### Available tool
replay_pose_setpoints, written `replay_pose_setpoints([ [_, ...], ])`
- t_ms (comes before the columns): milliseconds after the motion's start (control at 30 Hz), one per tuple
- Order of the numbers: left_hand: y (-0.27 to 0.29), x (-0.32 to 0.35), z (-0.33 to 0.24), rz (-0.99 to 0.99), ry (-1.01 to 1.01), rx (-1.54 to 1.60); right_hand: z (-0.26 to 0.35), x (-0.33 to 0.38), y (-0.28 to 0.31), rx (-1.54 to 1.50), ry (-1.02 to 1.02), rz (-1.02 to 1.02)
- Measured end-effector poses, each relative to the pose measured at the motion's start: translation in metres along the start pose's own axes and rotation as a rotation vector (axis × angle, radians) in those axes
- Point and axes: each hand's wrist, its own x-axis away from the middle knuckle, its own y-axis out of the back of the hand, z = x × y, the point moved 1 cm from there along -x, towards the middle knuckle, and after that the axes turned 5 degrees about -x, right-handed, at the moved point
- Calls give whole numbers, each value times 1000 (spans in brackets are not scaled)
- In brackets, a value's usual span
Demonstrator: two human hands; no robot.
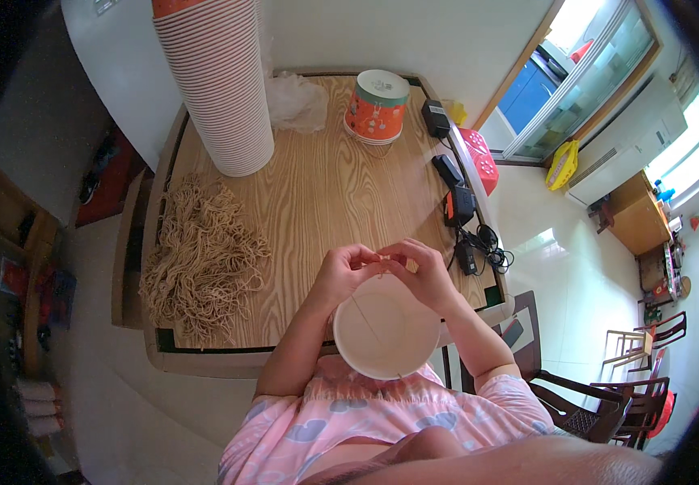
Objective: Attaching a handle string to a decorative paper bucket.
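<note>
A white paper bucket (414,335) sits in front of my body at the table's near edge, its open mouth facing up. At its far rim my left hand (344,273) and my right hand (424,273) meet, fingertips pinched together. A thin beige string (365,318) runs from beneath my left hand across the bucket's mouth. Both hands appear closed on this string at the rim; the exact grip is hidden by the fingers. A tiny bit of string also shows at the near rim. On the table to the left lies a loose heap of beige strings (200,259).
A tall stack of nested paper buckets (216,89) rises at the table's far left, beside a crumpled clear plastic bag (297,103). An upturned orange and green bucket (376,109) stands at the back. Black adapters (458,206) and coiled cables (487,246) line the right edge.
</note>
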Motion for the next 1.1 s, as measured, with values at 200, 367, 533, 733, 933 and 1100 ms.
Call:
replay_pose_setpoints([
  [200, -2, -1, 2, 33, -31, -8, -7, -2, 0, 75, 122, -4],
  [367, -1, -2, 5, 20, 9, -52, -10, -2, 0, 172, 168, -23],
  [533, -2, -1, 2, 21, 22, -75, -12, -2, 1, 181, 152, -4],
  [733, 0, -1, 2, 26, 18, -59, -3, -2, 3, 65, 119, 24],
  [933, -3, -1, 2, 20, 20, -53, -11, -3, 7, 155, 136, 25],
  [1100, -1, 0, 3, 5, 17, -20, -9, 2, 6, 232, -73, 8],
])
